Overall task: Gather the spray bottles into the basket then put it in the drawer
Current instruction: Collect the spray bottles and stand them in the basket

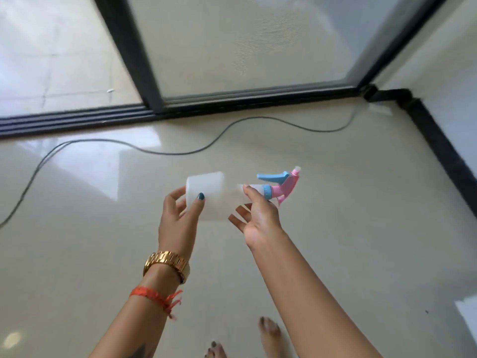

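Translucent spray bottle (219,197), pink-blue trigger, lying sideways, gripped by left hand (178,215), right hand (258,218)

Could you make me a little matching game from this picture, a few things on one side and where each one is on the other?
Things:
1. spray bottle
2. gold watch
3. grey cable
4. orange thread

Places:
A. lying loose on the floor
B. held sideways between the left hand and right hand
C. tied on the left forearm, below the watch
D. round the left wrist

Pairs: 1-B, 2-D, 3-A, 4-C
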